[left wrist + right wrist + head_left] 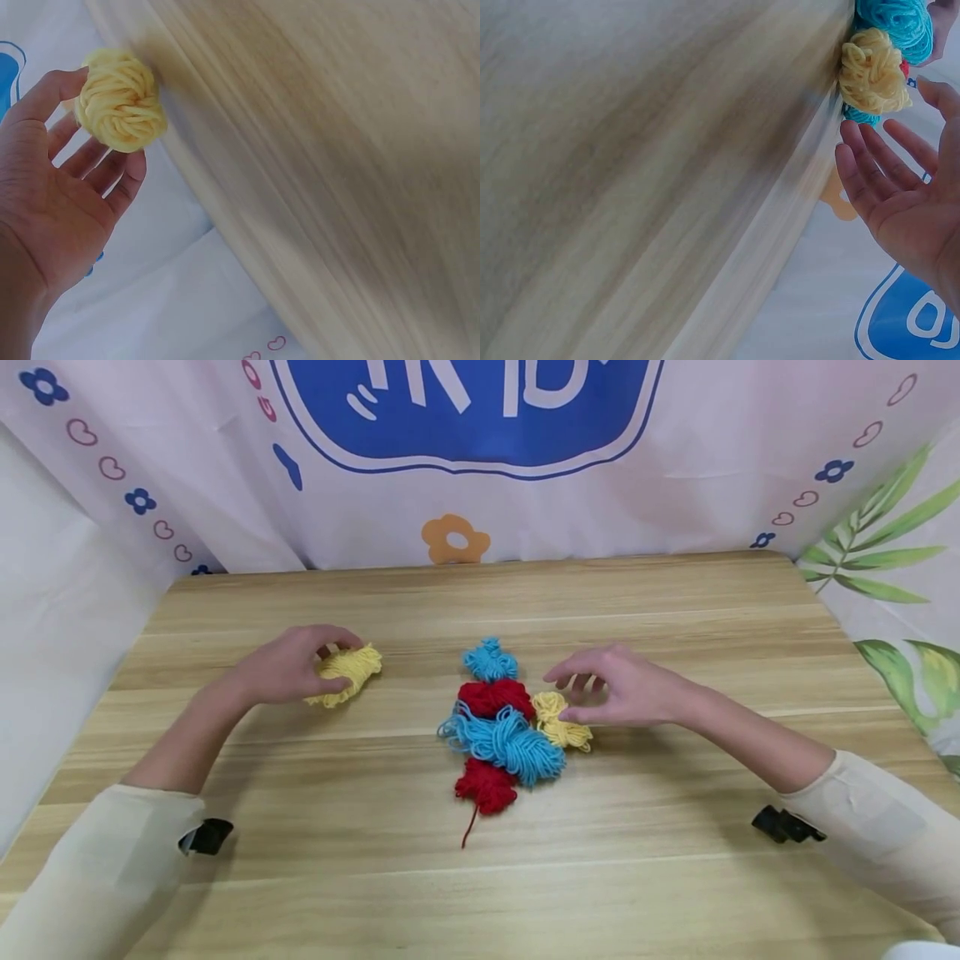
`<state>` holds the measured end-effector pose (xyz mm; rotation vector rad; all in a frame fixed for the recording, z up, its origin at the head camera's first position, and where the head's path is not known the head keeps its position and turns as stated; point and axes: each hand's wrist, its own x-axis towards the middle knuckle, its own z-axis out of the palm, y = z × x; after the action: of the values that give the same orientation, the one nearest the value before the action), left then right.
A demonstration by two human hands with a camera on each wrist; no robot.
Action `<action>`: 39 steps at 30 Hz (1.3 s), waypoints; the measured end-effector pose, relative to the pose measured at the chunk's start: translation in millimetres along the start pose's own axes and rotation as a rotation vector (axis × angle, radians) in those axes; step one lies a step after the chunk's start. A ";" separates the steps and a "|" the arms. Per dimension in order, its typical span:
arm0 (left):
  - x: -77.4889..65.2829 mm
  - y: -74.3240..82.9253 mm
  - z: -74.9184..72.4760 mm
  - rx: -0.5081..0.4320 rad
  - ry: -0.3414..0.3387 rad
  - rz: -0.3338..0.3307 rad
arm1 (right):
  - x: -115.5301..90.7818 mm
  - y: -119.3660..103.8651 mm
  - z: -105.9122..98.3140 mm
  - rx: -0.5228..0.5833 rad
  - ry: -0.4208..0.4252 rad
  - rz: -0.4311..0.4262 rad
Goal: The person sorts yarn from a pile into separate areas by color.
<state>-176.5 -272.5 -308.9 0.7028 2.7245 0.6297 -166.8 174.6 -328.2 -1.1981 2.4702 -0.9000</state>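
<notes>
My left hand [288,667] grips a bright yellow yarn bundle [352,675] at the left of the table. In the left wrist view, thumb and fingers curve around the end of this yellow bundle [120,105]. My right hand [630,689] has its fingers loosely bent and holds nothing. It hovers beside a paler yellow yarn bundle [558,722], with the thumb overlapping that bundle in the head view. Against the pale one lie a large blue bundle [510,743] and a red bundle [495,697]. A small blue bundle [491,660] sits behind them, and another red one [486,787] in front.
The wooden table [360,877] reaches back to a printed white cloth [570,518]. A loose red strand [470,827] trails from the front red bundle. Black devices sit at both sleeve cuffs, and a white object [911,951] shows at the lower right corner.
</notes>
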 end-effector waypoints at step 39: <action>-23.0 -53.7 -22.9 0.011 0.084 -0.146 | 5.0 1.2 6.6 0.205 -0.020 0.050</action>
<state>-186.2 -334.5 -310.9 0.4838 2.8263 0.6241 -167.6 168.5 -333.9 -1.0660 2.3156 -1.0913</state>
